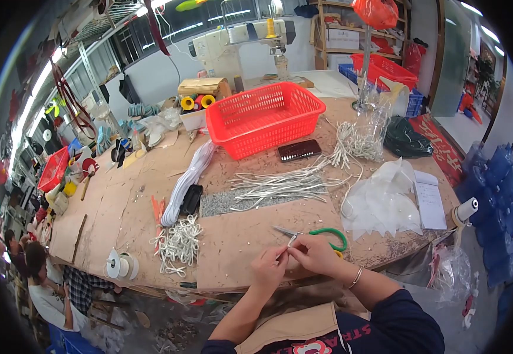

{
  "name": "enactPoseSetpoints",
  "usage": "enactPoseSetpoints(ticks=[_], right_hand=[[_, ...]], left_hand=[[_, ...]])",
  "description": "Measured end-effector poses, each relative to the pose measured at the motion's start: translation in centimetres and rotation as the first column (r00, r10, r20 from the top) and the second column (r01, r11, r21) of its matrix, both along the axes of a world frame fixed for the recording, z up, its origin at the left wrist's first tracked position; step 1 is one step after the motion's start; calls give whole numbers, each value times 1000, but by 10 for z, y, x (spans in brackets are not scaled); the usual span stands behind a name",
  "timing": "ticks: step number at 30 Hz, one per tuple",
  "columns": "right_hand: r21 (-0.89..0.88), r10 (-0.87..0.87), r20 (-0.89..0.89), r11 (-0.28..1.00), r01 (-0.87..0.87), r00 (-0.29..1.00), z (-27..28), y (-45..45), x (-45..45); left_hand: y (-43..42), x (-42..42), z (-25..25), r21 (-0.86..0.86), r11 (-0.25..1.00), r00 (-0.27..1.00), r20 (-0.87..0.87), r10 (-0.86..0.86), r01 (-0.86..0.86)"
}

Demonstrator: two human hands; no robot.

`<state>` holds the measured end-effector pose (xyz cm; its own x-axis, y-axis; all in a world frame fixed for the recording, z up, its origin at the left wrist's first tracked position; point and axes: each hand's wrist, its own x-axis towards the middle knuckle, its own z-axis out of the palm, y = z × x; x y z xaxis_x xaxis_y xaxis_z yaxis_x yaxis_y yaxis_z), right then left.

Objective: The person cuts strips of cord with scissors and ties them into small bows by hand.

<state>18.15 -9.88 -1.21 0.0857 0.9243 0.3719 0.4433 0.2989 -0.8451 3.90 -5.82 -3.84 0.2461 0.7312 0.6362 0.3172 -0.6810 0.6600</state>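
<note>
My left hand (269,266) and my right hand (315,255) meet at the table's front edge, fingertips pinched together. Between them a short bit of white cord (292,239) sticks up; most of it is hidden by the fingers. Scissors with green handles (334,236) lie just behind my right hand, blades pointing left. Farther back, a bunch of cut white cords (280,187) is spread over a grey speckled slab (216,204). To the left is a pile of looped white cords (180,243), beside a long white hank (189,180).
A red plastic basket (262,121) stands at the back, with a dark phone-like object (299,150) before it. White translucent sheets (383,200) and a notepad (430,203) lie right. A spool (122,265) sits at the left front edge. Another person (53,289) sits far left.
</note>
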Motion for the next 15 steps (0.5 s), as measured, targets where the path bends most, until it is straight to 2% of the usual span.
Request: enactPoseSetpoints(ticks=[4,7,9,10,12,15], right_hand=[[-88,-80,-85,993,73,993,0,-2,-6],[-7,-86,-13,996,86,996,-5,-1,-9],[128,-125,114,986,110,986,-8,1,-11],[126,-121,115,986,107,986,-7,1,-10],[148,-24,224,989,-10,974,-4,3,-4],[151,3,203,988,-34,979,-9,7,-3]], left_hand=[[-3,4,2,5,1000,999,23,28,-29],[-3,4,-1,-24,999,999,26,41,-40],[-4,3,-2,-29,999,999,20,46,-46],[-4,2,-2,-31,999,999,13,45,-45],[-1,1,-5,-36,998,999,8,51,-50],[-1,-1,-3,-69,996,998,10,54,-53]])
